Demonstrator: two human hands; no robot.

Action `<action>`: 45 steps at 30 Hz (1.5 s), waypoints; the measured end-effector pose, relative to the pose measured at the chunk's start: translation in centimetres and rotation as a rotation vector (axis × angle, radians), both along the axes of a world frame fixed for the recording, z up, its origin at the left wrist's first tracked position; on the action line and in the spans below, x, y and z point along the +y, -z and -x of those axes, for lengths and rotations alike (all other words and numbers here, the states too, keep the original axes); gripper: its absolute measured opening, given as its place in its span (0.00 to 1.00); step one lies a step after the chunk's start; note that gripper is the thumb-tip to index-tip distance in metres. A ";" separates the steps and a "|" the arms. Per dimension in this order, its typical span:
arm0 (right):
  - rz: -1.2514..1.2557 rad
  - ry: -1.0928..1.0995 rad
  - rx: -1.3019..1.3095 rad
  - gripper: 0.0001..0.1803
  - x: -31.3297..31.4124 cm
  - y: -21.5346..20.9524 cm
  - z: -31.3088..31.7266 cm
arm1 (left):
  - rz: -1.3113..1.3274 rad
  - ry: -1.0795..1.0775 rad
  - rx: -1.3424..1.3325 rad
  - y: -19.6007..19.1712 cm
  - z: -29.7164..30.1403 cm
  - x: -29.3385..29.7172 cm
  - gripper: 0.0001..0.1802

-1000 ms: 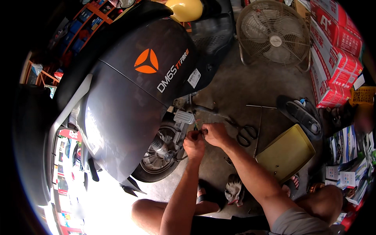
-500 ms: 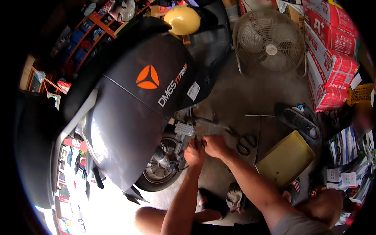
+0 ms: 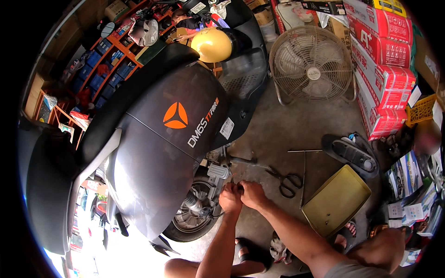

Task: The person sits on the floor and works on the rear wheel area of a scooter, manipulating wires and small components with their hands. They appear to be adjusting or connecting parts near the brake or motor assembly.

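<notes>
My left hand [image 3: 229, 199] and my right hand [image 3: 253, 194] meet beside the rear of a grey scooter [image 3: 155, 157]. Both have their fingers closed, thumbs and fingertips almost touching. Something small and dark shows between them, mostly hidden, and I cannot make out its kind. Just beyond my left hand is a ribbed metal footrest [image 3: 219, 171]. Left of that hand is the scooter's wheel [image 3: 190, 220], with a spoked silver rim. Black-handled scissors [image 3: 291, 185] lie open on the floor to the right of my right hand.
A T-handled wrench [image 3: 303, 173] lies beyond the scissors. Right of it sits a yellowish tray [image 3: 340, 197] holding a few small parts. A dark plastic cover [image 3: 351, 155] lies farther back. A floor fan [image 3: 313, 69] and stacked red-and-white boxes [image 3: 382, 78] stand behind.
The whole view has shifted, so the scooter, fan and floor items sit lower in the picture. My hands stay together beside the footrest, with fingers still closed.
</notes>
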State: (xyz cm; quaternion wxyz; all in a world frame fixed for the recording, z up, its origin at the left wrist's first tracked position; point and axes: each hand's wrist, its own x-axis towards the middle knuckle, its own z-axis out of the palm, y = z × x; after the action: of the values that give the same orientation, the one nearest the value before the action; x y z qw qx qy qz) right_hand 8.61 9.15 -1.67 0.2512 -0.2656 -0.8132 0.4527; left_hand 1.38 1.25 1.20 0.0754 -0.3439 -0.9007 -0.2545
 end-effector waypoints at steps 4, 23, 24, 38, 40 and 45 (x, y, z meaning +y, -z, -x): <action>0.018 -0.004 0.002 0.16 -0.5 0.6 -0.3 | -0.029 -0.013 -0.003 0.0 0.0 0.1 0.08; 0.080 0.044 0.063 0.11 1.7 3.0 -1.5 | -0.082 -0.040 -0.145 0.4 0.4 -0.2 0.07; 0.073 0.044 0.055 0.10 2.0 3.2 -1.5 | -0.086 -0.040 -0.144 0.3 0.3 -0.1 0.07; 0.309 0.056 0.088 0.07 1.8 2.7 -1.9 | -0.279 0.015 -0.704 -0.5 0.5 -0.1 0.13; 0.320 0.055 0.054 0.07 1.7 2.8 -1.7 | -0.350 0.045 -0.818 -0.4 0.0 0.0 0.18; 0.414 0.034 0.080 0.08 1.2 2.6 -1.4 | -0.468 -0.007 -0.767 1.6 0.2 0.3 0.22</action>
State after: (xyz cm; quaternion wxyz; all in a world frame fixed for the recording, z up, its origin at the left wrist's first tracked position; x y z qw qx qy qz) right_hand 10.01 10.35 -4.26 0.2308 -0.3070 -0.6876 0.6161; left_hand 1.18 1.53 -0.36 -0.1872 -0.1951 -0.7830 -0.5602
